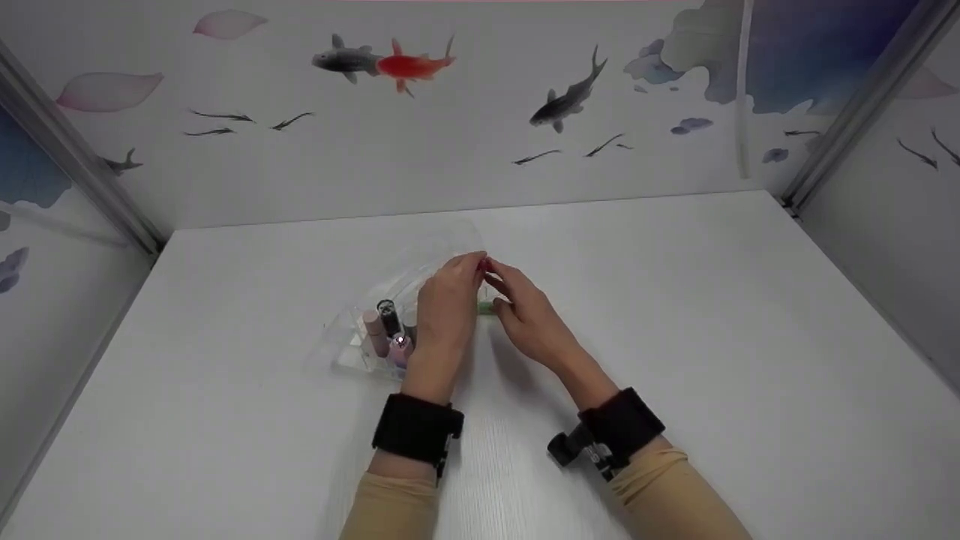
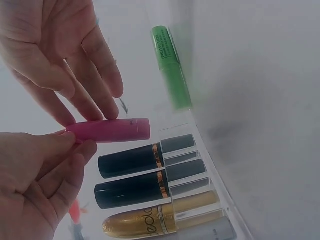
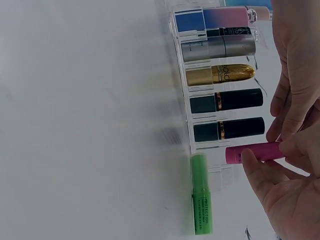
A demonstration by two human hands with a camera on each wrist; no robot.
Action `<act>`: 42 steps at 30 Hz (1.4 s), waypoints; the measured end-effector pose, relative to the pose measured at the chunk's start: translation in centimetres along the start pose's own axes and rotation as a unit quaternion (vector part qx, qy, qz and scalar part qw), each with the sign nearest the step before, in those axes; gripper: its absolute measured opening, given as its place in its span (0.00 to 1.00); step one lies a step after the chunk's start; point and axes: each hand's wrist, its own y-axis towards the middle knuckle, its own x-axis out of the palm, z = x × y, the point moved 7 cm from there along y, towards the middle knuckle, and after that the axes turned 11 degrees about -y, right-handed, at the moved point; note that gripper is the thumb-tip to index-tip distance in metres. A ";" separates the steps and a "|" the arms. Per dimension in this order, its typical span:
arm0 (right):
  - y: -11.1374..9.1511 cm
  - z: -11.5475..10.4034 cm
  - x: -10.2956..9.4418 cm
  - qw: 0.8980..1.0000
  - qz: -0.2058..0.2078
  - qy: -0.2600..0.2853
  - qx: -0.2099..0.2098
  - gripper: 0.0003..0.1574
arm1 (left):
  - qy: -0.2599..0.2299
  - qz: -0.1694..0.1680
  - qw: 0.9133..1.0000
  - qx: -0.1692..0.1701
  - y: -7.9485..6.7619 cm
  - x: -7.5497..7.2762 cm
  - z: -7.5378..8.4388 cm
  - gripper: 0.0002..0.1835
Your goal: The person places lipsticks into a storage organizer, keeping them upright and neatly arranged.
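Note:
A slim pink lipstick tube (image 2: 112, 131) stands between both hands, over the end of a clear organizer (image 3: 186, 115). My left hand (image 1: 448, 304) pinches the tube's upper end between thumb and fingers. From the other side my right hand (image 1: 531, 313) holds the same tube, its fingers at the upper end and its thumb (image 3: 256, 170) beside the lower part. In the head view only a bit of pink shows between the fingertips. Right by the organizer's end lies a green tube (image 3: 201, 195), below the hands.
Two dark lipsticks (image 3: 241, 99) with copper bands, a gold lipstick (image 3: 222, 74) and a silver tube (image 3: 220, 47) stand in a row in the organizer. At its left end are a pink tube (image 1: 376, 334) and a nail polish bottle (image 1: 400, 349). A white table (image 1: 712, 337) lies beneath, walled behind.

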 end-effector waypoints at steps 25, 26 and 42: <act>-0.3 0.6 1.0 0.991 -0.124 -0.040 0.039 0.38 | 0.051 -0.131 0.989 -0.043 -0.7 1.6 0.5 0.16; -0.3 0.6 0.9 0.990 -0.126 -0.044 0.042 0.38 | 0.048 -0.135 0.989 -0.047 -0.7 1.6 0.5 0.17; -0.3 0.9 1.0 0.987 -0.146 -0.065 0.034 0.39 | 0.029 -0.180 0.980 -0.085 -1.0 1.9 -0.1 0.23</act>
